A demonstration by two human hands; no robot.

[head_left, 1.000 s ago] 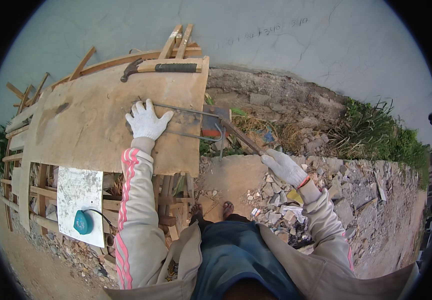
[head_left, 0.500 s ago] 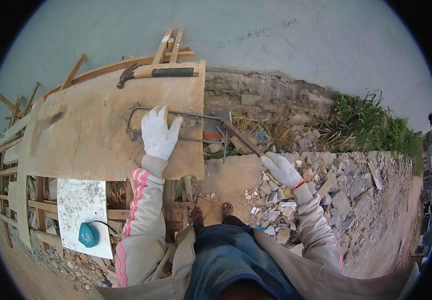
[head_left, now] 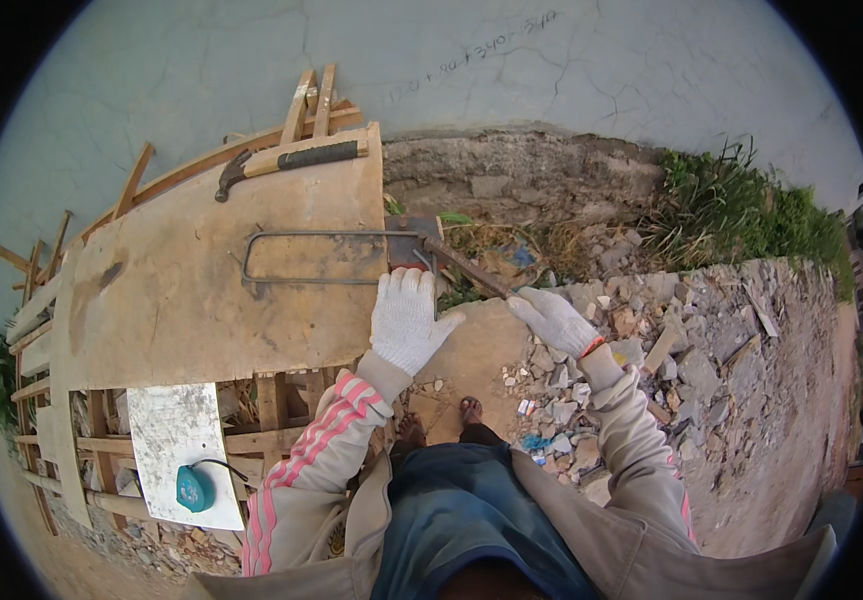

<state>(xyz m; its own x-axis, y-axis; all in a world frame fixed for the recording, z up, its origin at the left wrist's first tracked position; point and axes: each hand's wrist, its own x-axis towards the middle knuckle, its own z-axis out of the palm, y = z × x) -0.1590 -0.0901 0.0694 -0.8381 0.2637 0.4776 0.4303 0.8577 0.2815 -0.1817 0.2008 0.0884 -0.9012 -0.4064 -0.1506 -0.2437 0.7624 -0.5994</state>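
Note:
On the stained board, a thin steel rod bent into a long rectangle reaches the right edge, where a dark metal block with a red face shows. My left hand, in a white glove, lies there with fingers flat at the rod's near side and thumb apart. My right hand, also gloved, is closed on the lower end of a rusty bar, which runs diagonally up to the rod's right end. A hammer lies at the board's back.
A cracked wall rises behind timber scraps and plants. At lower left, a white panel holds a teal tape measure on a wooden frame. Rubble covers the ground at right, beside my sandaled feet.
My left hand has moved right and down from the middle of the bent rod to its right end. My right hand still grips the bar. The view has shifted slightly.

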